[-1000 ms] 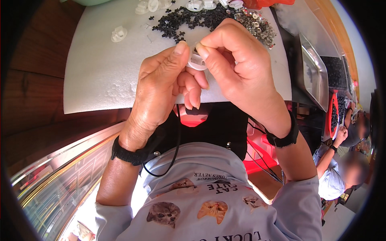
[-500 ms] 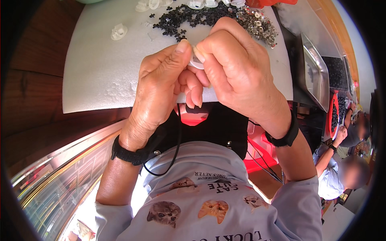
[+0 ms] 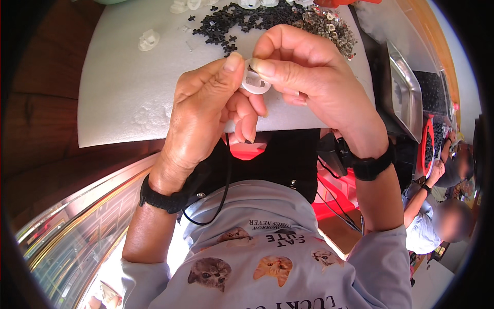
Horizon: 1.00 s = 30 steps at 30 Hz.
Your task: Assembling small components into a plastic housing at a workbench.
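Firstly, at far left: dark brown wooden boards (image 3: 41, 82), running beside the work surface. One pale green item (image 3: 110, 1), cut off by the top edge. One white sheet (image 3: 123, 98), foam-like, dented near its lower edge. One loose white part (image 3: 149, 40), lying on the sheet, well apart from the others. One black wristband (image 3: 162, 196), on the left wrist. White parts (image 3: 180, 6), several, along the sheet's far side, partly cropped.

One left hand (image 3: 200, 105), nearly closed, the white round piece (image 3: 256, 86) pinched between thumb and fingers; other fingers loosely curled. Small black cross-shaped pieces (image 3: 216, 28), many, in a loose heap beyond the hands. The round piece itself: raised above the sheet between both hands, with an opening in its face and a dark bit near its upper rim.

One right hand (image 3: 329, 85), partly closed, thumb tip at the piece's upper rim, index finger bent above; cannot tell whether it grips anything. Small metal parts (image 3: 329, 31), piled behind that hand. One red item (image 3: 337, 2), at the top edge. One black wristband with a boxy attachment (image 3: 332, 154), right wrist. One shiny metal tray (image 3: 416, 110). Two other people, far right; nearer one in a light blue top (image 3: 422, 232).
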Each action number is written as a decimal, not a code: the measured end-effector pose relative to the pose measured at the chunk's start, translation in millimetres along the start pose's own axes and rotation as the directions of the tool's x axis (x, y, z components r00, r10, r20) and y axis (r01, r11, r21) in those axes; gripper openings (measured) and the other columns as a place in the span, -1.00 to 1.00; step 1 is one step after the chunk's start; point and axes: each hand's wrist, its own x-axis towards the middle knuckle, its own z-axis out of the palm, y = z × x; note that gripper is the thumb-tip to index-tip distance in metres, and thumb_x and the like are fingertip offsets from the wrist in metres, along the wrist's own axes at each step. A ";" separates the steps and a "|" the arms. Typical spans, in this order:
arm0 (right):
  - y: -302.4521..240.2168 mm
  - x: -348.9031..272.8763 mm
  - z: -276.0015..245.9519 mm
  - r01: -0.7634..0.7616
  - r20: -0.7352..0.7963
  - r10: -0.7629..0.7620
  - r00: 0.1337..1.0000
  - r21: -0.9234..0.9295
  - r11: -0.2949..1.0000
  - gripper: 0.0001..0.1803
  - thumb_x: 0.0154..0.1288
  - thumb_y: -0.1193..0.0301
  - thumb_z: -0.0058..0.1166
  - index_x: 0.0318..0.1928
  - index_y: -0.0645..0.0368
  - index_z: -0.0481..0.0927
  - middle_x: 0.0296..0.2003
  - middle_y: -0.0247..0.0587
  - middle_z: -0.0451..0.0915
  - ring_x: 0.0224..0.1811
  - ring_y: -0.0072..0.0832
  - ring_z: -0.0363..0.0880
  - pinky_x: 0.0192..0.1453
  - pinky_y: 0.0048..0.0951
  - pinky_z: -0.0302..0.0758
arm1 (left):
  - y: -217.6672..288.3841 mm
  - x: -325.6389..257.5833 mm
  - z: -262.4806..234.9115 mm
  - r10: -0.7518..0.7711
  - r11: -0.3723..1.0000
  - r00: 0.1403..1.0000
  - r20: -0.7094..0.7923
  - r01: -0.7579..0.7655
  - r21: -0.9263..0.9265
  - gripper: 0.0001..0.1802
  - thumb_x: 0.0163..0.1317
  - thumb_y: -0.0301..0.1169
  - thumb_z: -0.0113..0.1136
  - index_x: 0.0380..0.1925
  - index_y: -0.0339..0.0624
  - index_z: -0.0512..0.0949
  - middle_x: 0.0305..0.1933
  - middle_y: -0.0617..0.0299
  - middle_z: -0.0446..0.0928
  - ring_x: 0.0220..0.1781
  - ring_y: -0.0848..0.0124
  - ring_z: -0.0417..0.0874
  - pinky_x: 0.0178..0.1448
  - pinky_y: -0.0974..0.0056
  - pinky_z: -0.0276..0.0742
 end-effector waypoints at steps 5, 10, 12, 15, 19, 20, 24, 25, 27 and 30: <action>-2.6 2.3 -4.6 -0.060 0.034 0.061 0.998 -0.019 0.998 -0.85 0.35 0.35 0.06 -0.26 0.17 0.46 -0.62 -0.58 0.27 -0.65 -0.84 0.07 -0.60 -0.69 -0.02 | -0.6 0.5 -1.0 -0.011 1.000 1.000 0.003 0.011 0.004 -0.44 0.46 -0.05 -0.21 -0.42 -0.36 0.50 -0.64 0.16 0.49 -0.72 0.51 0.44 -0.60 0.46 0.28; -1.2 3.7 -10.4 -0.121 0.077 0.116 0.990 0.061 0.991 -0.86 0.29 0.37 0.06 -0.28 0.19 0.52 -0.57 -0.36 0.55 -0.52 -0.75 0.42 -0.52 -0.67 0.18 | -2.1 1.5 -3.7 -0.007 0.998 0.999 0.047 0.004 0.055 -0.44 0.46 -0.06 -0.20 -0.41 -0.38 0.50 -0.63 0.13 0.50 -0.71 0.48 0.45 -0.54 0.45 0.35; -0.9 3.6 -6.7 -0.093 0.052 0.094 0.994 -0.016 0.996 -0.83 0.36 0.34 0.05 -0.26 0.18 0.45 -0.60 -0.57 0.28 -0.64 -0.84 0.08 -0.59 -0.70 0.00 | -2.2 0.9 -1.7 -0.005 0.999 1.000 0.030 0.004 0.035 -0.45 0.46 -0.06 -0.20 -0.40 -0.38 0.50 -0.62 0.13 0.50 -0.69 0.48 0.46 -0.53 0.45 0.37; -0.5 1.9 -5.5 -0.051 0.036 0.053 0.998 -0.053 0.997 -0.82 0.36 0.32 0.06 -0.24 0.18 0.47 -0.59 -0.57 0.29 -0.63 -0.84 0.11 -0.58 -0.70 0.03 | -3.0 0.4 -1.6 0.012 1.000 0.999 0.041 -0.013 0.014 -0.46 0.45 -0.07 -0.19 -0.38 -0.38 0.50 -0.59 0.12 0.51 -0.64 0.49 0.49 -0.51 0.44 0.41; -4.2 -10.8 -9.6 0.010 -0.089 -0.018 0.996 -0.089 0.996 -0.79 0.36 0.30 0.06 -0.19 0.19 0.48 -0.57 -0.56 0.33 -0.60 -0.84 0.14 -0.57 -0.71 0.05 | -6.5 0.3 -0.7 0.050 0.999 0.996 0.080 -0.051 0.001 -0.49 0.45 -0.08 -0.17 -0.25 -0.39 0.50 -0.48 0.11 0.53 -0.57 0.50 0.52 -0.48 0.44 0.45; -6.7 -16.6 -15.0 0.000 -0.104 -0.022 0.994 -0.204 0.979 -0.78 0.36 0.28 0.06 -0.19 0.18 0.50 -0.56 -0.56 0.36 -0.58 -0.84 0.18 -0.56 -0.72 0.08 | -6.2 0.5 0.1 0.054 0.999 0.995 0.080 -0.055 0.003 -0.49 0.45 -0.08 -0.17 -0.25 -0.39 0.50 -0.48 0.11 0.53 -0.57 0.50 0.52 -0.48 0.44 0.45; -7.4 -27.6 -7.7 -0.093 -0.108 0.065 0.992 -0.280 0.956 -0.74 0.33 0.27 0.09 -0.31 0.26 0.54 -0.48 -0.43 0.54 -0.47 -0.79 0.39 -0.44 -0.66 0.31 | -6.5 1.6 1.8 0.075 0.997 0.995 0.064 -0.077 0.023 -0.52 0.45 -0.12 -0.14 -0.01 -0.39 0.45 -0.45 0.11 0.54 -0.56 0.50 0.52 -0.45 0.45 0.47; -2.3 -26.4 -0.6 -0.048 -0.127 0.019 0.992 -0.230 0.972 -0.74 0.34 0.29 0.07 -0.32 0.28 0.53 -0.49 -0.41 0.53 -0.50 -0.79 0.36 -0.47 -0.66 0.28 | -6.7 1.8 1.5 0.084 0.995 0.994 0.068 -0.087 0.042 -0.51 0.45 -0.14 -0.12 0.07 -0.38 0.43 -0.45 0.12 0.54 -0.56 0.49 0.52 -0.45 0.45 0.48; 1.4 -25.1 3.8 -0.051 -0.159 0.019 0.987 -0.200 0.978 -0.74 0.35 0.30 0.06 -0.33 0.29 0.53 -0.50 -0.41 0.52 -0.52 -0.78 0.35 -0.49 -0.66 0.27 | -6.2 0.1 -0.1 0.066 0.997 0.994 0.083 -0.070 0.042 -0.52 0.45 -0.15 -0.11 0.11 -0.37 0.41 -0.47 0.13 0.54 -0.56 0.49 0.53 -0.45 0.44 0.49; 1.8 -24.9 0.8 -0.065 -0.181 0.026 0.983 -0.210 0.976 -0.76 0.37 0.31 0.04 -0.32 0.25 0.53 -0.48 -0.42 0.53 -0.50 -0.79 0.35 -0.49 -0.68 0.26 | -2.1 -1.5 -1.5 0.022 0.999 0.995 0.099 -0.025 0.038 -0.54 0.44 -0.21 -0.10 0.14 -0.36 0.40 -0.51 0.15 0.54 -0.54 0.48 0.56 -0.43 0.43 0.51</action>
